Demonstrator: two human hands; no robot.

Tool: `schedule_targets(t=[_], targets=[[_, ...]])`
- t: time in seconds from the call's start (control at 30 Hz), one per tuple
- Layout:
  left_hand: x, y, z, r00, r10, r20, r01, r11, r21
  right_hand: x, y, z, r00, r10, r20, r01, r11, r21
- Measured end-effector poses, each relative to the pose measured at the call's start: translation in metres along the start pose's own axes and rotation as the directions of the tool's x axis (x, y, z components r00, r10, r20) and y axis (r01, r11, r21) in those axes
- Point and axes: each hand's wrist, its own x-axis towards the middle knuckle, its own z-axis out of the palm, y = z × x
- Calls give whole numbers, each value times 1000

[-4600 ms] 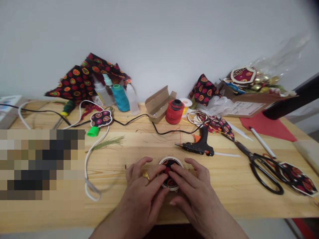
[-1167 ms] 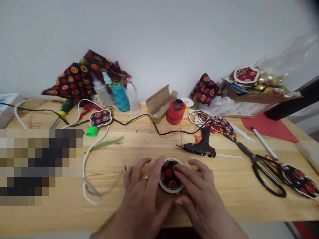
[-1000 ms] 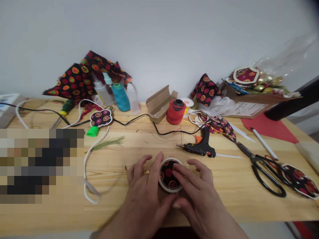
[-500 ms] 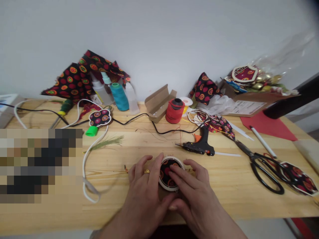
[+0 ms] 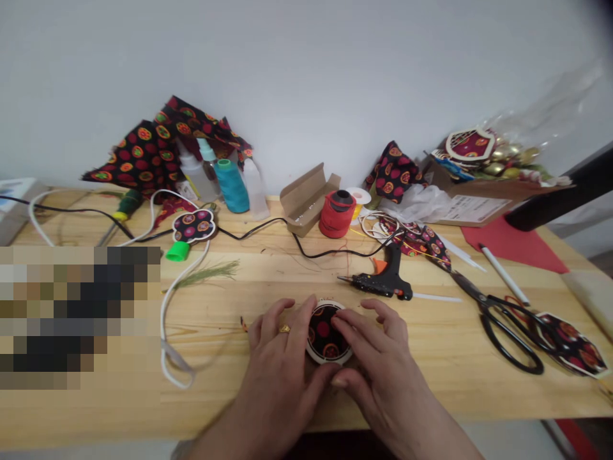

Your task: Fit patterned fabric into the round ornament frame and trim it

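On the tabletop in front of me lies a round ornament with a pale wooden rim and dark patterned fabric in its middle. My left hand grips its left side, index finger along the rim and thumb at the lower edge. A gold-coloured ring is on one finger. From the right, my right hand holds the ornament with its fingertips over the fabric's edge and its thumb by the lower rim. The undersides of both hands are hidden. Just beyond the right fingers lies a black glue gun with a white glue stick.
Large black scissors lie at the right, over a fabric-covered piece. Behind stand a red thread spool, an open cardboard box and a teal thread cone. A white cable loops at left; a blurred patch covers the left corner.
My right fingers have drawn back to the right across the fabric, baring more of it. My left hand stays almost in place on the rim.
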Motion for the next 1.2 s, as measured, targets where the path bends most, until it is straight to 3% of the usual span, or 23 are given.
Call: schedule_targets(t=[0.23, 0.67, 0.8, 0.93, 1.2], targets=[[1, -1, -2, 999, 47, -16, -47, 999, -15, 1, -4, 5, 999, 26, -37, -24, 998, 55], [1, 2, -6, 1000, 31, -6, -31, 999, -8, 3, -1, 1, 996, -11, -84, 16, 998, 54], [2, 2, -6, 1000, 21, -6, -21, 1000, -11, 15, 3, -4, 980, 67, -187, -67, 998, 7], [1, 0, -4, 999, 31, -6, -31, 999, -6, 31, 4, -5, 983, 124, -134, -135, 988, -70], [2, 3, -8, 999, 49, -7, -48, 998, 31, 44, 3, 7, 994, -16, -108, -19, 949, -313]])
